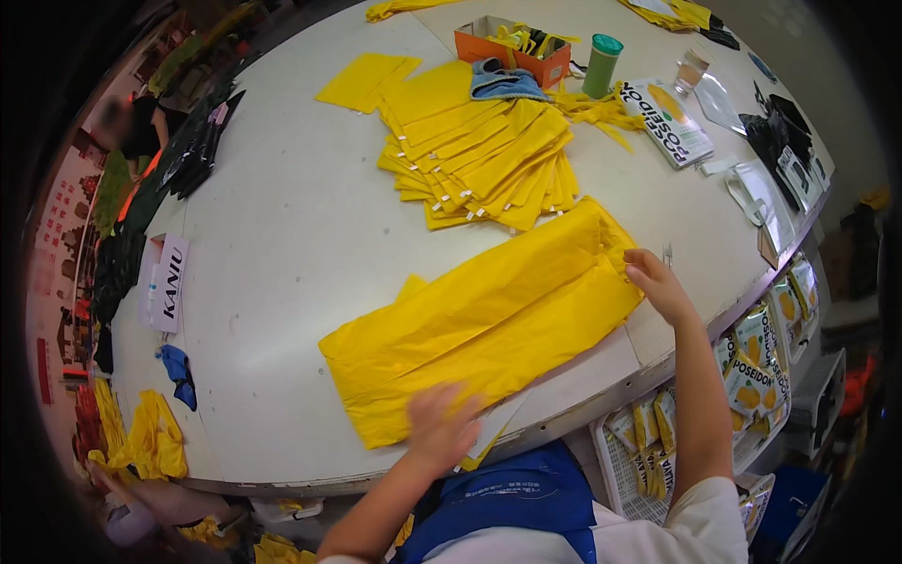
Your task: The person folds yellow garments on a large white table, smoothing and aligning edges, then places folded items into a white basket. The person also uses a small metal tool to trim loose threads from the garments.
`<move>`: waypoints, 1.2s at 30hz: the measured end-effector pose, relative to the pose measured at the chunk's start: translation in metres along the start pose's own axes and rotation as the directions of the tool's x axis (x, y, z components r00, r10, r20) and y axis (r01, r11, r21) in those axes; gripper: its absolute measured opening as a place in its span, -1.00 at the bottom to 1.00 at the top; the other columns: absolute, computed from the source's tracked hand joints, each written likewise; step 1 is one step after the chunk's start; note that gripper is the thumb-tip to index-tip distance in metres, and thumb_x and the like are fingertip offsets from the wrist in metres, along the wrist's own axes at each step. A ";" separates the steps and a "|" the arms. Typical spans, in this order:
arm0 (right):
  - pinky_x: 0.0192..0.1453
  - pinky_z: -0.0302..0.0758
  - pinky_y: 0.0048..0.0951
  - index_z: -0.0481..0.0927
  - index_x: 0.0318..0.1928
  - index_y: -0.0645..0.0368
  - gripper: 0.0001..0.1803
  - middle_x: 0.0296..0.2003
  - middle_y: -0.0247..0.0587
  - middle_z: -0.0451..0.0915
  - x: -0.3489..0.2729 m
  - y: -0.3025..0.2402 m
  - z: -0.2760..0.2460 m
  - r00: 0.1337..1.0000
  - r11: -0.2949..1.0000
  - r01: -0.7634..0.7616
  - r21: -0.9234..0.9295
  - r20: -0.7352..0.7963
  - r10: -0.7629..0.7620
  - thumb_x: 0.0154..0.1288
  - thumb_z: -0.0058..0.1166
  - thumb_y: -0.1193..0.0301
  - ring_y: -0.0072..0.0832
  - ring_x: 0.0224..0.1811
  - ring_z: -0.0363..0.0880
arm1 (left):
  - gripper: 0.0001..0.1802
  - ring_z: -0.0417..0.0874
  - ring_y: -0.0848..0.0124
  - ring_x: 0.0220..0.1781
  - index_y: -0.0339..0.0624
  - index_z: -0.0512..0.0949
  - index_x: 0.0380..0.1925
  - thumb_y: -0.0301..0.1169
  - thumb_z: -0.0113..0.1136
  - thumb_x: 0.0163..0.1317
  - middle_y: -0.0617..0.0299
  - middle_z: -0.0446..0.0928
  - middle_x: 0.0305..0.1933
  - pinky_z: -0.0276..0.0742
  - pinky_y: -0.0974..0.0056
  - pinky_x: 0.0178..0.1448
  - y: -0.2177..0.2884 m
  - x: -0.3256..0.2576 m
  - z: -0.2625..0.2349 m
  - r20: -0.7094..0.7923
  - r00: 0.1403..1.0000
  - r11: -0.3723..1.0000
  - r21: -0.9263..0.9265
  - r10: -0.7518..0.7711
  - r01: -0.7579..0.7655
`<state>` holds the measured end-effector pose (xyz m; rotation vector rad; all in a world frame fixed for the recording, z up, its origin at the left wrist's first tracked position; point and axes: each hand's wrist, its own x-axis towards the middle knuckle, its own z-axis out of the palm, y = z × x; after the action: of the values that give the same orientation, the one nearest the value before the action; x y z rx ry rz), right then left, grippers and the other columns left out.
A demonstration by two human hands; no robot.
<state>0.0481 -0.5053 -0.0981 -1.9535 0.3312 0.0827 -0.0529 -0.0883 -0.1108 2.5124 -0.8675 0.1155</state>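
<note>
A long folded yellow raincoat (479, 324) of thin, shiny material lies slantwise across the table in front of me. My right hand (658, 282) is at its right end, with the fingertips closed on the gathered edge there. Over the near left part of the raincoat is my left hand (442, 423), smeared by motion, so its fingers cannot be read. Just beyond the raincoat, a fanned stack of flat yellow pieces (479, 150) with small white tags is spread out.
An orange box (545, 68) of yellow strips, a blue cloth (507, 83) and a green cup (601, 68) stand at the back. Printed white packaging (667, 122) lies at the right. White baskets (611, 470) of packed bags sit below the table's right edge. Another person (141, 132) is far left.
</note>
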 end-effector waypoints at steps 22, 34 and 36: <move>0.12 0.47 -0.37 0.34 0.20 0.32 -0.51 0.04 -0.05 0.52 0.056 0.039 -0.006 0.906 0.935 -0.316 -0.157 0.242 0.347 0.21 -0.04 0.61 -0.35 0.04 0.51 | -0.50 0.39 0.04 0.08 -0.04 0.43 0.18 -0.39 0.10 0.18 -0.05 0.36 0.11 0.29 0.08 0.23 -0.115 -0.094 -0.047 -0.212 0.867 0.891 -0.150 -0.451 0.428; 0.04 0.44 -0.50 0.33 0.20 0.25 -0.47 0.00 -0.16 0.51 0.065 0.047 0.001 0.906 0.923 -0.323 -0.208 0.213 0.365 0.14 -0.21 0.59 -0.43 -0.04 0.49 | -0.71 0.46 0.41 -0.08 -0.19 0.53 -0.32 -0.19 0.00 0.32 0.21 0.54 -0.20 0.36 0.29 0.08 -0.202 0.031 -0.082 0.615 0.555 0.512 -0.269 -0.561 0.816; 0.15 0.41 -0.49 0.29 0.26 0.23 -0.42 0.07 -0.17 0.49 0.069 0.048 0.003 0.891 0.892 -0.324 -0.314 0.217 0.400 0.15 -0.23 0.60 -0.42 0.05 0.47 | -0.70 0.47 0.38 -0.06 -0.18 0.55 -0.27 -0.18 0.01 0.31 0.21 0.53 -0.20 0.36 0.26 0.10 -0.208 0.036 -0.079 0.672 0.539 0.523 -0.257 -0.508 0.813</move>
<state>0.1017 -0.5330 -0.1566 -2.0903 0.5213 0.6747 0.1070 0.0706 -0.1187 2.1129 0.0652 -1.0073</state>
